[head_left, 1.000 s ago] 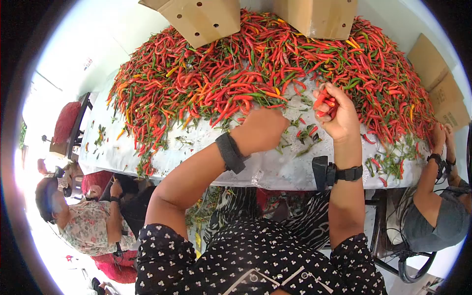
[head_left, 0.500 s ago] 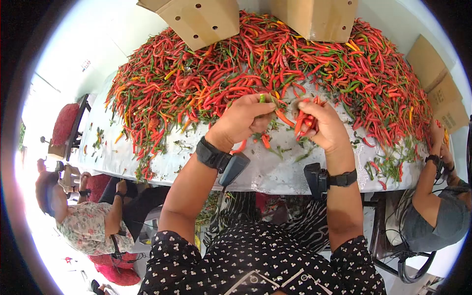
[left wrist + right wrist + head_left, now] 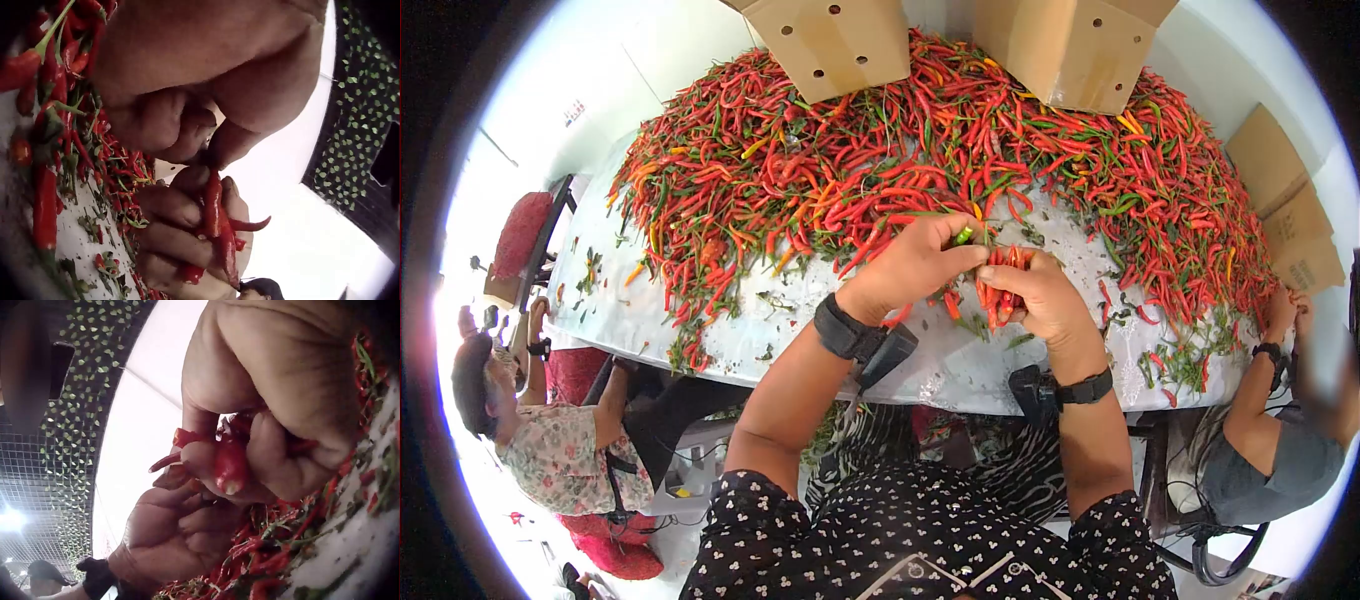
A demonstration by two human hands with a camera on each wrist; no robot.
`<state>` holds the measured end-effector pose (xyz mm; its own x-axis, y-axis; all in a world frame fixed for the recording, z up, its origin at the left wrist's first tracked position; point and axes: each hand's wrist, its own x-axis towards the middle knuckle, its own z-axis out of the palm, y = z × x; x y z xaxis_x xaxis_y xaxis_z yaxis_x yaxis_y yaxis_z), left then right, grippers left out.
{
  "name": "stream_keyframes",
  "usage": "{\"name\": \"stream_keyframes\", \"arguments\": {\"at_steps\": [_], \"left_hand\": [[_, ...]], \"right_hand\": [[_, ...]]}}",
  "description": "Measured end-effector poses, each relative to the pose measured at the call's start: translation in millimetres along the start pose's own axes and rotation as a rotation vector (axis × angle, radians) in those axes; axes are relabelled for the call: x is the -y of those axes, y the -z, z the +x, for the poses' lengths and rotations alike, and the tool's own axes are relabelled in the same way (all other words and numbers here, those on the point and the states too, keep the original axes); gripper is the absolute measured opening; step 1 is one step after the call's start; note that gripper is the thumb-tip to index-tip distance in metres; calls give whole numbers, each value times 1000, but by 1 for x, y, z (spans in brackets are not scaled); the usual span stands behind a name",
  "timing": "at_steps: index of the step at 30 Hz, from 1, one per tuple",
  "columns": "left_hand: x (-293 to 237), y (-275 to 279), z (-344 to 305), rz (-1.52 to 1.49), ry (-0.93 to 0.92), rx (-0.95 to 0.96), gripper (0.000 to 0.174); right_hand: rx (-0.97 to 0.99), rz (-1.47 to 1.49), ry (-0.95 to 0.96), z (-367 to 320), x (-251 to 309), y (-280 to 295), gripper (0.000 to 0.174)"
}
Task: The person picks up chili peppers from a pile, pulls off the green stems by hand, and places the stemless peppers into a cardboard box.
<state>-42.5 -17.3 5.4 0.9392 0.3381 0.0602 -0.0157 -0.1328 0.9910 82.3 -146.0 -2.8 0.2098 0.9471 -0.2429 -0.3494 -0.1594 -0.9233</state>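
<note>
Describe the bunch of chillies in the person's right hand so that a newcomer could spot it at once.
At the white-covered table, look on the wearer's side of the big chilli heap, where the right hand meets the left hand. The bunch of red chillies sits in the right hand's curled fingers. Its neighbours lie loose; these are gathered together in a hand.

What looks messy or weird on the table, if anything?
Green stem scraps lie scattered on the white table cover, in front of the heap of red chillies, so that part looks messy. A yellow chilli on the heap's left side stands out among mostly red ones.
</note>
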Motion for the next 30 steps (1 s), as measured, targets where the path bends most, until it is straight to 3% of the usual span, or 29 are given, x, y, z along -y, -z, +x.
{"name": "stream_keyframes", "arguments": {"at_steps": [3, 7, 9, 11, 13, 15, 17, 20, 24, 28, 30], "left_hand": [[0, 3, -2, 49, -78, -15, 9], [7, 2, -1, 158, -183, -96, 10], [10, 2, 1, 189, -303, -242, 10], [6, 9, 1, 135, -231, -272, 10], [8, 15, -1, -68, -43, -286, 10], [14, 19, 0, -113, -112, -250, 12], [11, 21, -3, -66, -143, -91, 14], [8, 18, -5, 5, -167, -14, 15], [15, 15, -3, 93, -210, -59, 15], [12, 16, -4, 129, -151, -78, 13], [6, 16, -7, 120, -147, -101, 13]], "right_hand": [[-67, 86, 9, 2, -1, -9, 11], [27, 229, -12, 11, -13, -5, 13], [34, 274, 8, 11, -14, -10, 12], [61, 300, 3, 9, -14, -17, 10], [1, 256, 25, 6, -9, -24, 12], [-155, -93, 96, 3, -2, -28, 12], [-229, -233, 151, 5, -1, -25, 11], [-341, -448, 241, 6, -2, -24, 9], [-395, -724, 330, 6, -6, -26, 10], [-411, -820, 319, 6, -2, -30, 10], [-384, -671, 273, 3, 4, -33, 10]]}}
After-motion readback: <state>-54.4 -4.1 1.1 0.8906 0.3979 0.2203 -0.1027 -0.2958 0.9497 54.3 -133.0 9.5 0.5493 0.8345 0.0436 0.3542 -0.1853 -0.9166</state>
